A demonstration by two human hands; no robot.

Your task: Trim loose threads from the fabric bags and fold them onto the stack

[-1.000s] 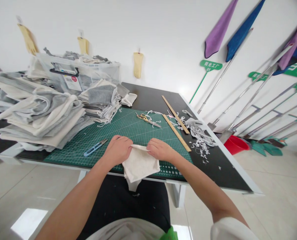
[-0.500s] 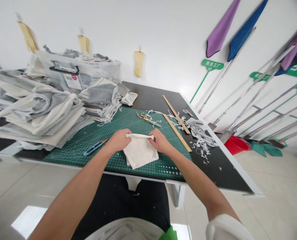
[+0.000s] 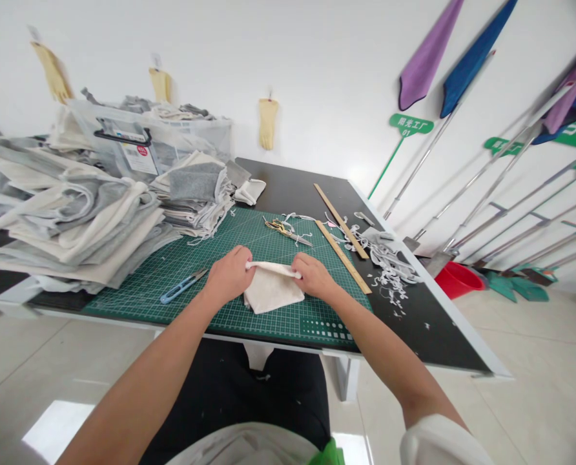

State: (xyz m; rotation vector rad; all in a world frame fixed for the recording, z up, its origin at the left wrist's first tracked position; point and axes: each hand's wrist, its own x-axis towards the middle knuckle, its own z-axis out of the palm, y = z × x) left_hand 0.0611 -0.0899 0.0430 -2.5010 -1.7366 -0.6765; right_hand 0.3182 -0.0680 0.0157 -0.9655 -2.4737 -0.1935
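Observation:
A cream cloth piece (image 3: 272, 289) is stretched between my two hands over the green cutting mat (image 3: 220, 242). My left hand (image 3: 231, 272) grips its upper left corner, fingers curled tight. At the upper right corner, my right hand (image 3: 312, 274) pinches the same cloth. The top edge between them is rolled or folded over, and the lower part hangs towards the mat. Left of my left hand lies a blue-handled cutter (image 3: 184, 286). Beyond my hands are gold-handled scissors (image 3: 288, 231) with their blades pointing right.
Two wooden rulers (image 3: 343, 257) (image 3: 341, 219) lie to the right, beside a heap of white fabric scraps (image 3: 389, 258). Tall stacks of grey and cream cloth (image 3: 79, 226) (image 3: 195, 194) and a clear plastic bin (image 3: 191, 139) stand at the left. A red bucket (image 3: 457, 281) is on the floor.
The cloth's lower edge has risen away from the table's front edge, so less of it shows below my hands. My left hand has turned more knuckles-up; both still grip the corners.

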